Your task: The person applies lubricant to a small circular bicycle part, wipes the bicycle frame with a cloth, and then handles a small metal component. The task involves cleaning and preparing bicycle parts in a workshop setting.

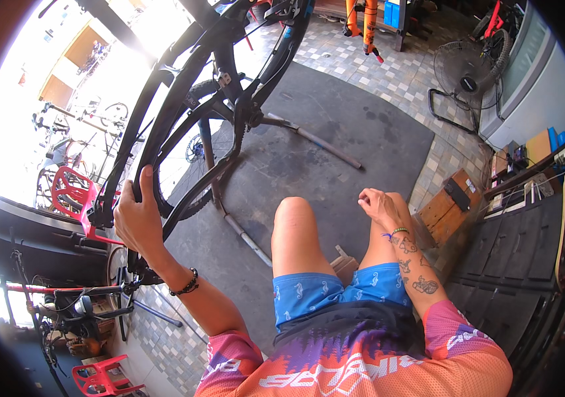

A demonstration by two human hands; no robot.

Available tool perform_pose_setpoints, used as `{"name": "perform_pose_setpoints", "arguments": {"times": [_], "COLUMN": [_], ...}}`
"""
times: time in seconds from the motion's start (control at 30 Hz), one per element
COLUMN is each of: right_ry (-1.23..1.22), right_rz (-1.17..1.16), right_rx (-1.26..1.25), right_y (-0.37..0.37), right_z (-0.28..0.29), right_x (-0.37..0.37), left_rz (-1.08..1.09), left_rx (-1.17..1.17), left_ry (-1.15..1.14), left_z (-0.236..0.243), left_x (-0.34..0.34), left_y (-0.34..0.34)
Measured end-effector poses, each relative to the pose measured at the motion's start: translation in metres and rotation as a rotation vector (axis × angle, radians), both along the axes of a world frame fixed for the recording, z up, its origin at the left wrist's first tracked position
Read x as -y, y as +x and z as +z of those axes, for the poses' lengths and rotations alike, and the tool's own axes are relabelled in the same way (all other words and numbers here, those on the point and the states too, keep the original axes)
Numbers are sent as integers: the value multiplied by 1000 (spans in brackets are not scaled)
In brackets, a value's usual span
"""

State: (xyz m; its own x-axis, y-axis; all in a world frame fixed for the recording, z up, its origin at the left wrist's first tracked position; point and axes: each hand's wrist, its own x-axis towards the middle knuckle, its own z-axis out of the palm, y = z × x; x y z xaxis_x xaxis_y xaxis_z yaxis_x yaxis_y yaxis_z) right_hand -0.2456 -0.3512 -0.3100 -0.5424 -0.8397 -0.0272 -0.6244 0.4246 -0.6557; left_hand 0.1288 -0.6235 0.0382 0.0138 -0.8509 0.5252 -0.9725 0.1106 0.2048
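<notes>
A black bicycle frame (175,99) stands raised at the upper left, with a black-tyred wheel and a disc rotor (194,149) behind its tubes. My left hand (138,215) grips the frame's lower left end. Its thumb lies up along the tube, and the other fingers are partly hidden behind it. Away from the bicycle, my right hand (380,206) rests by my right knee. Those fingers are curled together, and whatever may be between them is too small to make out.
Metal stand legs (329,147) spread over a dark floor mat (355,106). An orange fork (362,30) hangs at the far side. To the right are a fan (469,83), a wooden box (451,205) and black drawers (514,248). Red chairs (74,195) stand left.
</notes>
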Motion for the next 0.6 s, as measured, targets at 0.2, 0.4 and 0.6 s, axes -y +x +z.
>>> {"name": "perform_pose_setpoints", "arguments": {"times": [0.2, 0.4, 0.6], "right_ry": [16, 23, -2], "right_rz": [-5, -3, 6], "right_rx": [0, 1, 8], "right_y": [2, 1, 0], "right_z": [4, 3, 1], "right_x": [0, -1, -1], "left_rz": [-2, -24, -21], "left_rx": [9, 6, 13], "left_ry": [-12, -9, -50], "left_z": [-2, 1, -2], "left_x": [1, -3, 0], "left_y": [2, -1, 1]}}
